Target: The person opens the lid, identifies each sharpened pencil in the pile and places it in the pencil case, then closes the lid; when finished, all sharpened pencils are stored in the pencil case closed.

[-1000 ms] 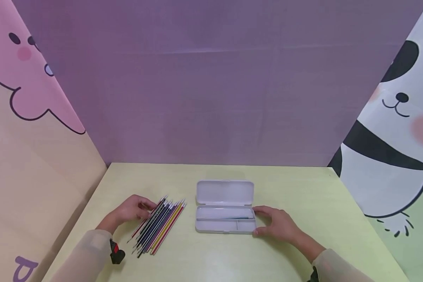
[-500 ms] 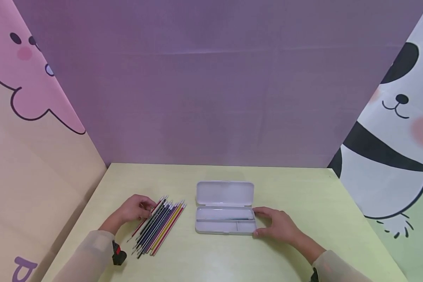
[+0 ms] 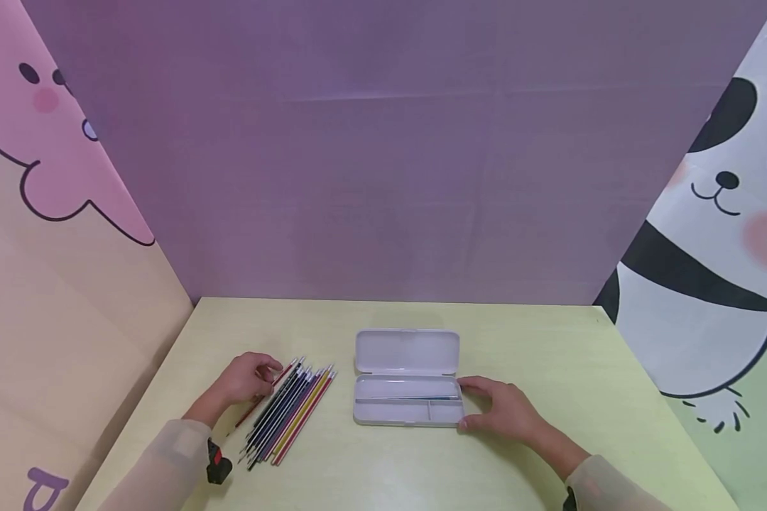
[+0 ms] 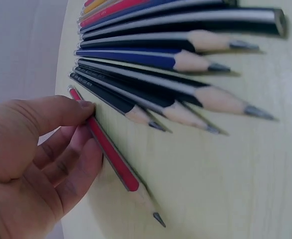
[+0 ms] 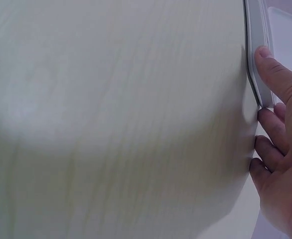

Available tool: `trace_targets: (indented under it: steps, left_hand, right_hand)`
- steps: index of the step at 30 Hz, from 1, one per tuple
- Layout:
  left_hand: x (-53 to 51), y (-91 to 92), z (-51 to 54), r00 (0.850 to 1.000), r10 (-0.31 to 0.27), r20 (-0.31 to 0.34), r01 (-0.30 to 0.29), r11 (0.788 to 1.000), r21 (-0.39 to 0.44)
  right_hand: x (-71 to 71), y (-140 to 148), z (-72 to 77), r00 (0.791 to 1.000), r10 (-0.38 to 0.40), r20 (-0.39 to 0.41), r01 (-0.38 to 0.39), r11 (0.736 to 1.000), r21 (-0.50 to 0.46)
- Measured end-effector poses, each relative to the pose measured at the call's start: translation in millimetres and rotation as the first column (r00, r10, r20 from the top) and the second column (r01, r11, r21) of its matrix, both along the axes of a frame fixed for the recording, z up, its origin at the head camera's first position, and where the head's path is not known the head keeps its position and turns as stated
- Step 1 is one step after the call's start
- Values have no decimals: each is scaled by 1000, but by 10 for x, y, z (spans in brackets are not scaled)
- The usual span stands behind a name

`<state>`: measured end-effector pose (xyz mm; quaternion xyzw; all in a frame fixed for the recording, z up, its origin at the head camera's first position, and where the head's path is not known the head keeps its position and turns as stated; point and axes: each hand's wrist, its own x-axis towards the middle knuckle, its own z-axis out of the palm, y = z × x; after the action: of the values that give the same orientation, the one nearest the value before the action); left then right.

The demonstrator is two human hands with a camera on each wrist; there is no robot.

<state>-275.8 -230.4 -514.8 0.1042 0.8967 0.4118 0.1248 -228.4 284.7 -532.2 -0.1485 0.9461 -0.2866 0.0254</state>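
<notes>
L hand point(image 3: 243, 377), on the table's point(image 3: 383, 468) left-edge side, pinches a red pencil point(image 4: 113, 154) btwn thumb & fingertips, nr its non-writing end; other fingers bent in behind. Red pencil: sharpened tip slants twd the near L of the table, other end twd the far edge; can't tell if it's lifted. Just to its R, pencil row point(image 3: 281, 415): dark, blue, yellow & red ones side by side, mostly sharpened ends facing near, w/ one dark pencil showing a flat, unsharpened end.

Pencil case point(image 3: 390, 409) sits approx. mid-table, btwn L & R edges, well apart from the row. Its lid point(image 3: 408, 351) is open, folded back twd the table's far edge. Inside, a slim dark stick point(image 3: 415, 397) lies lengthwise in the far compartment; near side is split by a small partition point(image 3: 429, 409), longer section L, shorter R.

R hand point(image 3: 508, 410) grips the case's R end: thumb at the near-R corner, forefinger nr the far-R one, remaining fingers bent beside it.

Beyond the table's far edge: purple backdrop point(image 3: 383, 177); panda pic point(image 3: 709, 284) past the R edge.
</notes>
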Motion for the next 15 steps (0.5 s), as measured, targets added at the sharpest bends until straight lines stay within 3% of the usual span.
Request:
trace_targets:
  steps: [7,15]
  left_hand:
    - [2,-11,2,999,15,-50,-16,1000,-21]
    - [-34,11,130,997,-2,-76,4,1000,28]
  right_hand:
    - [2,5,-25,1000,1,-13,-1,1000,-2]
    - [3,0,-14,1000,1,-4,-1,1000,3]
